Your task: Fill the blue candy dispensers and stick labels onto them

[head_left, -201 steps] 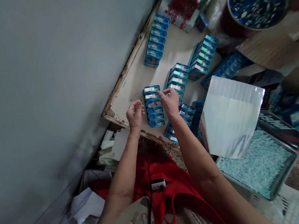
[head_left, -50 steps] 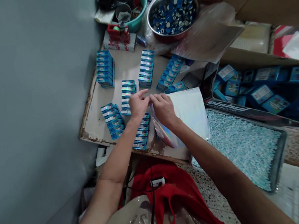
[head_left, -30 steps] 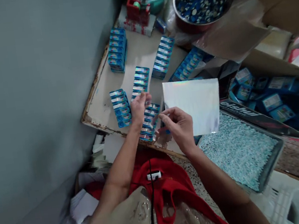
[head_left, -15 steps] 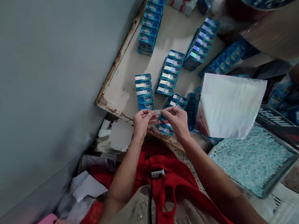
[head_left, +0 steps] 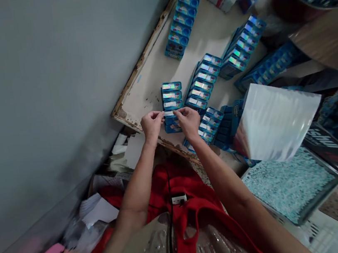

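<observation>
Between my hands a small silvery sticker (head_left: pixel 169 113) is stretched, one end in each pinch. My left hand (head_left: pixel 152 125) grips its left end, and my right hand (head_left: pixel 188 120) its right end with thumb and finger. Both are over a short row of small blue boxes (head_left: pixel 174 128), at one of the nearer boxes. The farther boxes of that row carry shiny stickers on top. Whether the sticker touches the box I cannot tell. Just right of my right hand stand more blue boxes (head_left: pixel 203 83) with shiny stickers.
Several other rows of blue boxes (head_left: pixel 183 19) stand on the worn white tabletop (head_left: pixel 139 97). At right lie a pale sheet (head_left: pixel 281 119) and a tray (head_left: pixel 293 184) of small turquoise pieces. A large tub (head_left: pixel 284 5) is at the back right; a grey wall (head_left: pixel 39 77) borders the left.
Both hands have moved forward and slightly left with the sticker, from the table's near edge to over the short row of boxes. The camera view has shifted a little.
</observation>
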Action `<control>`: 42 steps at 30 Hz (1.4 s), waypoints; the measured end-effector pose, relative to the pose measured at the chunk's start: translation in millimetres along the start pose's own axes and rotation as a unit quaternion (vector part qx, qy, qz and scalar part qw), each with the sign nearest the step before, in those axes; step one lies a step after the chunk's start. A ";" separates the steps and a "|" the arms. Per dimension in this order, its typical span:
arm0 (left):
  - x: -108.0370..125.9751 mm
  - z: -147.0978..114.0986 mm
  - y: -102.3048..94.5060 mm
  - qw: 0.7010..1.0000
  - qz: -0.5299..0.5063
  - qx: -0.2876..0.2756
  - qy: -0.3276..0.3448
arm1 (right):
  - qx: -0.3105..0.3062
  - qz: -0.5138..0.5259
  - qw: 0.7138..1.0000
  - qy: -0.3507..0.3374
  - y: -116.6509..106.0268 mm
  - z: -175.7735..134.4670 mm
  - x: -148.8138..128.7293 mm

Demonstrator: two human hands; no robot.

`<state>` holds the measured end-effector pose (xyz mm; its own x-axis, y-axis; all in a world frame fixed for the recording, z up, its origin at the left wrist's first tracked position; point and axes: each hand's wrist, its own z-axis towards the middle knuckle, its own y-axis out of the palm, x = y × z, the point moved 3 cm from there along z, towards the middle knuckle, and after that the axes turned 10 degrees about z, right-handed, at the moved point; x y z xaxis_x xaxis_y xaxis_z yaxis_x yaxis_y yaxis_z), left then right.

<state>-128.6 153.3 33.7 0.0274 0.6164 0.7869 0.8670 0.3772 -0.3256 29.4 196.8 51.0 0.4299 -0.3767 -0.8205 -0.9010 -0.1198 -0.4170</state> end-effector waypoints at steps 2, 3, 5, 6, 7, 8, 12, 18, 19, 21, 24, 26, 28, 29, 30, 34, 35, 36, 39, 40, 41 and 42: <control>-3.5 3.0 0.8 1.000 -0.007 -0.005 -0.008 | 0.021 -0.017 1.000 0.005 1.1 -0.6 -0.5; -5.4 4.2 1.7 1.000 -0.014 -0.010 -0.014 | 0.026 -0.024 0.999 0.007 1.5 -0.9 -0.5; -10.1 6.9 4.6 0.999 -0.037 -0.020 -0.032 | 0.027 -0.036 0.999 0.011 2.4 -0.6 0.5; -13.2 8.4 6.6 0.997 -0.054 -0.026 -0.047 | 0.029 -0.042 0.999 0.012 2.8 -0.1 1.6; -16.7 9.8 9.0 0.994 -0.075 -0.033 -0.065 | 0.030 -0.049 0.998 0.014 3.2 0.8 3.0; -20.6 11.0 11.5 0.990 -0.099 -0.041 -0.088 | 0.029 -0.053 0.998 0.015 3.8 1.9 4.7; -35.7 11.7 23.1 0.966 -0.198 -0.053 -0.159 | 0.047 -0.072 0.996 0.021 4.1 10.0 13.8; -47.2 12.5 39.6 0.951 -0.219 -0.003 -0.216 | 0.071 -0.010 0.996 0.046 -8.5 17.7 23.0; -47.3 12.2 38.1 0.955 -0.202 0.018 -0.216 | 0.070 0.009 0.996 0.046 -11.9 15.1 21.7; -43.9 7.6 28.5 0.972 -0.161 0.065 -0.160 | 0.081 0.047 0.995 0.043 -19.5 6.4 16.2; -34.5 -15.7 5.0 0.990 -0.097 0.105 -0.017 | 0.086 0.104 0.990 0.033 -26.9 -10.3 3.0; -30.1 -37.9 -5.9 0.993 -0.086 0.072 0.034 | 0.076 0.130 0.988 0.033 -27.1 -20.4 -6.3; -27.7 -57.2 -7.0 0.990 -0.133 -0.024 0.032 | 0.059 0.148 0.986 0.037 -24.4 -29.2 -14.3; -26.8 -64.5 -4.5 0.982 -0.169 -0.079 0.014 | 0.048 0.154 0.986 0.038 -22.6 -33.2 -17.3; -26.1 -69.9 -1.1 0.971 -0.201 -0.127 -0.011 | 0.036 0.157 0.986 0.039 -20.9 -37.1 -19.5; -26.2 -73.4 4.8 0.954 -0.233 -0.167 -0.088 | 0.003 0.171 0.984 0.046 -19.2 -50.3 -16.7; -26.8 -71.6 3.3 0.957 -0.224 -0.158 -0.094 | -0.001 0.176 0.983 0.048 -20.1 -52.6 -13.5; -27.4 -69.4 0.9 0.960 -0.213 -0.151 -0.096 | -0.005 0.181 0.982 0.049 -20.9 -54.3 -9.7; -27.9 -60.4 -8.3 0.973 -0.164 -0.138 -0.081 | -0.017 0.183 0.982 0.043 -20.6 -54.5 2.2; -27.0 -56.4 -11.3 0.979 -0.140 -0.130 -0.070 | -0.014 0.177 0.983 0.034 -19.5 -52.9 5.3; -25.5 -52.0 -13.7 0.984 -0.115 -0.119 -0.058 | -0.005 0.169 0.985 0.021 -17.8 -50.6 7.7; -23.5 -47.2 -15.4 0.989 -0.091 -0.109 -0.048 | 0.008 0.158 0.987 0.005 -15.7 -47.6 9.5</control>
<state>-119.2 100.4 45.0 -0.1771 0.6188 0.7653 0.9402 0.3363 -0.0543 44.8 151.4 68.3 0.1267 -0.4016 -0.9070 -0.9890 0.0189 -0.1465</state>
